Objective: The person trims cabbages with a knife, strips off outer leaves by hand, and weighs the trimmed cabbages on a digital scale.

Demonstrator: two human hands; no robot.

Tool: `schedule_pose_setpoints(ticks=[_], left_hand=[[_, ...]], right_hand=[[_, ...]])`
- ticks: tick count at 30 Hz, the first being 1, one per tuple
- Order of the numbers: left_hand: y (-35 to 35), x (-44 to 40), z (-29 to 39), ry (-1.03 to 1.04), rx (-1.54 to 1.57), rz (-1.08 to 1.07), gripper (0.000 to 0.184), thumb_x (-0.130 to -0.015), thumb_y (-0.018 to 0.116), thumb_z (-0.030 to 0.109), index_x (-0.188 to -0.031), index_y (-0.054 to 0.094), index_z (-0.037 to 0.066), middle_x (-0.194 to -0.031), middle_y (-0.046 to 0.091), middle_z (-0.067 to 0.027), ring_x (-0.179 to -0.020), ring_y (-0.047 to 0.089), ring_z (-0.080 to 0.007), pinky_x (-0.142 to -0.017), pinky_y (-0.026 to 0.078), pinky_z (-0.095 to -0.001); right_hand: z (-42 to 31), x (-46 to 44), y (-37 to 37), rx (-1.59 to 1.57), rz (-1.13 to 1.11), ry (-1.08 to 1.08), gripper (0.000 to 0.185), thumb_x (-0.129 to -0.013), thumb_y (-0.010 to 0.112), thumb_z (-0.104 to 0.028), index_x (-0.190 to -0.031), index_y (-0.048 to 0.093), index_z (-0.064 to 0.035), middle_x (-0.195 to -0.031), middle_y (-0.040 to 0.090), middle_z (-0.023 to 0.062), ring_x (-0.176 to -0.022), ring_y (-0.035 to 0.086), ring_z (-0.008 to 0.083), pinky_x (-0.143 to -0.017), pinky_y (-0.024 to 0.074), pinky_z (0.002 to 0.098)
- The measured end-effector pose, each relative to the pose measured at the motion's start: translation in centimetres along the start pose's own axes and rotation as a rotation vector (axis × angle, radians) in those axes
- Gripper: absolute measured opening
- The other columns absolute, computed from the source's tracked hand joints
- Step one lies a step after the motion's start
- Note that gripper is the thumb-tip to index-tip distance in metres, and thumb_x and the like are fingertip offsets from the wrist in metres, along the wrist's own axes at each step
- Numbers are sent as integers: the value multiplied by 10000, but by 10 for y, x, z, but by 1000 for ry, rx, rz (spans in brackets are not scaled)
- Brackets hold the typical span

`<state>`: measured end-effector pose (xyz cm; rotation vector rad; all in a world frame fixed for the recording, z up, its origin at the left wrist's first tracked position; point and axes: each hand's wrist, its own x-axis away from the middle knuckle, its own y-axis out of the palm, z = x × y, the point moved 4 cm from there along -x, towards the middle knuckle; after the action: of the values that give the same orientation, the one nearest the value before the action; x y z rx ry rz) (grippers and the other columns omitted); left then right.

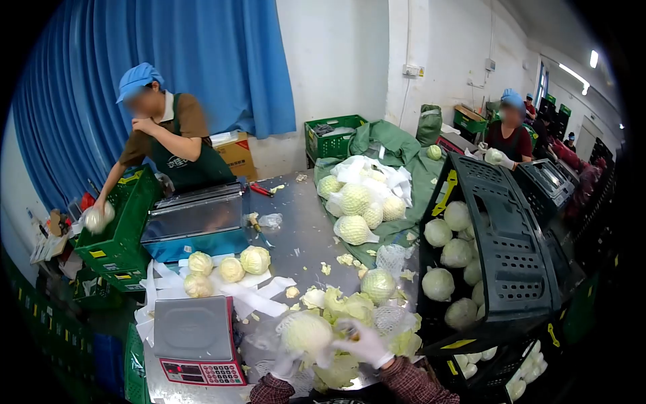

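Observation:
A pale green cabbage [306, 334] is held up over the near part of the metal table, blurred at its edges. My left hand [286, 363], in a white glove, grips it from below and the near side. My right hand [365, 345], also gloved, is closed just right of the cabbage, around a small dark object that I cannot make out. Loose leaves [348, 307] are heaped behind and beneath my hands. Another cabbage [378, 285] rests behind the heap, close to white foam netting [390, 318].
Left of my hands stands a scale [195, 328], with several trimmed cabbages [232, 269] behind it. Netted cabbages [354, 200] are piled on green cloth. A dark crate [505, 236] tilts at right, with cabbages inside. A co-worker [178, 141] reaches into a green crate [124, 229].

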<state>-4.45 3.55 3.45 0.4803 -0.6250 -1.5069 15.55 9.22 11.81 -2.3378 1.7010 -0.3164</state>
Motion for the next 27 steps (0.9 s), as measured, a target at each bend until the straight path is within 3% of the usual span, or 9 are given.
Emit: schedule_pose_setpoints(ticks=[2, 4, 10, 12, 13, 14, 17, 24, 27], left_hand=[[12, -3, -13, -132, 73, 129, 719, -840, 650, 266, -1411, 283, 32, -1358, 460, -133, -1239, 467, -283, -1014, 422, -464], [18, 1, -31, -183, 350, 215, 662, -912, 554, 371, -1419, 272, 52, -1379, 435, -133, -1274, 423, -292, -1019, 415, -485], [8, 8, -39, -492, 184, 120, 668, -925, 503, 467, -1425, 274, 88, -1411, 384, -146, -1303, 384, -292, -1008, 414, -514], [-11, 12, -33, -549, 101, 114, 659, -902, 575, 417, -1399, 313, 71, -1353, 433, -155, -1245, 448, -269, -978, 447, -455], [-27, 9, -19, -267, -316, 211, 670, -875, 625, 382, -1383, 331, 60, -1314, 459, -156, -1201, 481, -257, -954, 460, -421], [-28, 12, -2, 20, -728, 307, 683, -847, 675, 347, -1368, 349, 48, -1275, 485, -158, -1157, 515, -245, -930, 473, -387], [-3, 17, 19, 78, -898, 311, 687, -791, 743, 194, -1365, 385, 75, -1147, 566, -84, -1056, 557, -195, -857, 487, -298], [16, -18, -17, 222, -1254, 149, 609, -788, 735, 265, -1287, 477, 31, -1162, 569, -127, -1068, 555, -216, -871, 474, -328], [-7, -24, -30, 242, -1357, 146, 526, -801, 698, 331, -1179, 561, -8, -1151, 583, -177, -1035, 588, -266, -843, 488, -344]], right_hand=[[14, 14, 30, -13, -42, -4, 534, -716, 795, -327, -1123, 583, -54, -959, 654, 49, -777, 584, 108, -671, 475, 259], [15, 26, 44, 221, 215, -211, 550, -747, 764, -391, -1123, 554, -49, -963, 637, 103, -790, 621, 194, -698, 491, 306], [36, 2, 37, 388, 80, -231, 317, -788, 717, -255, -949, 618, -1, -664, 615, 82, -574, 613, 225, -550, 484, 309], [77, -16, 32, -354, -66, 253, 209, -814, 677, -176, -893, 602, 2, -669, 619, 64, -513, 582, 177, -483, 451, 285], [56, -18, 14, -840, -14, 348, 91, -834, 620, -94, -830, 570, -18, -644, 586, 44, -473, 537, 141, -440, 410, 259], [46, -18, 13, -832, -21, 353, 91, -834, 620, -94, -830, 570, -18, -644, 586, 44, -473, 537, 141, -440, 410, 259], [37, -16, 19, -816, 60, 456, 72, -822, 556, -8, -756, 540, -30, -575, 502, 31, -461, 493, 143, -435, 387, 264], [8, -2, 17, -884, -240, 305, 35, -840, 545, -12, -811, 527, -20, -598, 499, 33, -480, 498, 144, -449, 396, 258], [35, -9, 9, -984, -43, 355, 70, -841, 528, -51, -774, 510, -48, -589, 466, 14, -479, 486, 140, -437, 387, 259]])
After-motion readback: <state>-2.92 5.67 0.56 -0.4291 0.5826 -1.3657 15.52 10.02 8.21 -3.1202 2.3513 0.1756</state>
